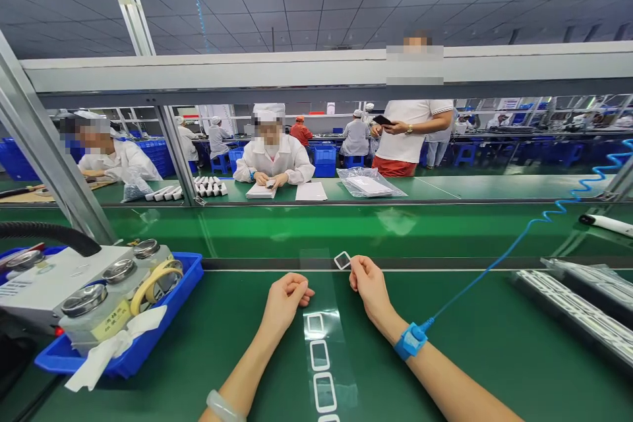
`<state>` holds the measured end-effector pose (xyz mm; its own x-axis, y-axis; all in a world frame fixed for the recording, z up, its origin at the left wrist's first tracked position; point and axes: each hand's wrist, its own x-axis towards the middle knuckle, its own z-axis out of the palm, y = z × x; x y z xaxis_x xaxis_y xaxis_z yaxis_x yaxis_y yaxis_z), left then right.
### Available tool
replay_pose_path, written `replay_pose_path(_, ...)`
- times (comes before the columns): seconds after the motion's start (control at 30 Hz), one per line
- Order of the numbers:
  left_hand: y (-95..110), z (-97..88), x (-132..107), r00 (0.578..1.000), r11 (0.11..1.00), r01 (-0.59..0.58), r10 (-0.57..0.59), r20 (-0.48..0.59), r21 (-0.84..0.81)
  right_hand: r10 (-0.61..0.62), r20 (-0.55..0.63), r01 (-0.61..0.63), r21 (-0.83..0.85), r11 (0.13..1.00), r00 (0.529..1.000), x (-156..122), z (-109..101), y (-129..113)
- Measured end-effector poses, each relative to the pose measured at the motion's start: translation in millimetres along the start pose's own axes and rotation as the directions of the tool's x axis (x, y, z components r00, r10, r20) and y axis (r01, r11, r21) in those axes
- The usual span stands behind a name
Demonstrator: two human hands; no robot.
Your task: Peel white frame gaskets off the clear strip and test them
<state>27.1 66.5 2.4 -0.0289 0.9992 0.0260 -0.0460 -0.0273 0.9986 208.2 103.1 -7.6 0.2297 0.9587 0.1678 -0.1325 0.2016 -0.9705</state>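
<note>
My right hand (370, 287) pinches a small white rounded-rectangle frame (342, 260) at its fingertips, over the far end of a clear film strip (329, 343). That strip lies lengthwise on the green bench (469, 343) and carries a row of similar white frames, the nearest (325, 392) by my body. My left hand (285, 303) sits just left of the strip with its fingertips closed together, and nothing shows in them. A blue antistatic wrist strap (410, 341) circles my right wrist. A pale bangle (225, 405) hangs on my left wrist.
A grey machine with round metal lids (84, 297) stands in a blue tray (128, 336) to my left. Its coiled blue cord (514, 250) runs right. Metal racks (573, 303) lie at right. A co-worker (273, 158) sits beyond a green conveyor (321, 231).
</note>
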Motion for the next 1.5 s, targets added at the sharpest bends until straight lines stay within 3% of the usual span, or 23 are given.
replay_pose_path(1.5, -10.8, -0.5, 3.3, 0.996, 0.997, -0.032, 0.027, 0.082, 0.064, 0.004, 0.04, -0.003, -0.028, 1.0, 0.999, 0.7, -0.2, -1.0)
